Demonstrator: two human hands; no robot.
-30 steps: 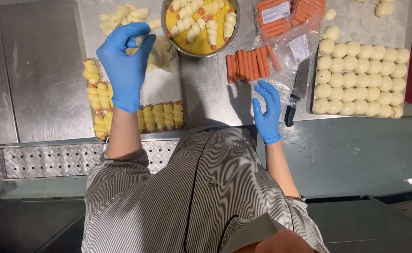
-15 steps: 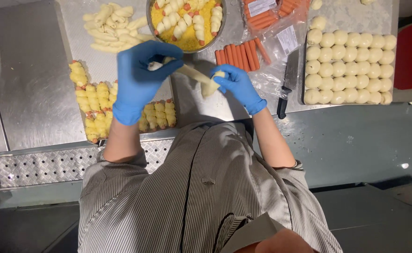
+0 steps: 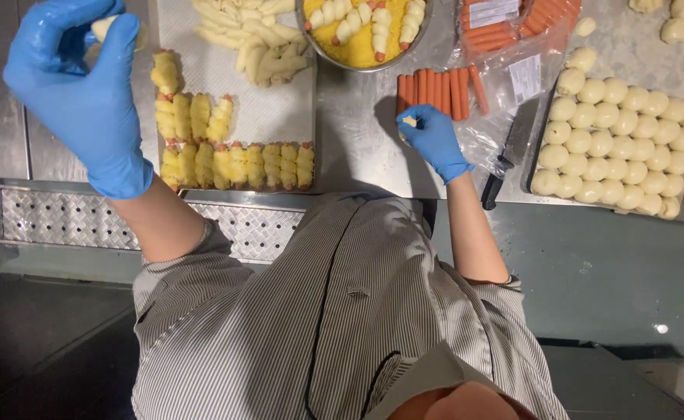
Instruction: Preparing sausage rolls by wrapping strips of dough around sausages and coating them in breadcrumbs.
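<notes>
My left hand (image 3: 77,101), in a blue glove, is raised at the upper left and pinches a pale piece of dough (image 3: 102,27) between thumb and fingers. Also gloved, my right hand (image 3: 435,141) rests low on the steel counter and is closed on a small bit of dough (image 3: 410,121). It lies just below a row of bare orange sausages (image 3: 435,89). No dough shows between the two hands. A metal bowl (image 3: 334,64) of yellow crumbs with several dough-wrapped sausages stands at the top centre.
Rows of crumbed wrapped sausages (image 3: 233,163) and loose dough strips (image 3: 249,39) lie on a white sheet left of centre. Many dough balls (image 3: 622,148) fill a board at right, with a black-handled knife (image 3: 505,155) beside it. An opened sausage pack (image 3: 513,23) sits behind. A perforated metal ledge (image 3: 46,218) runs along the counter's front edge.
The hands, close together on a dough strip half a second ago, have pulled apart: the left rose up and to the left, the right dropped toward the sausages.
</notes>
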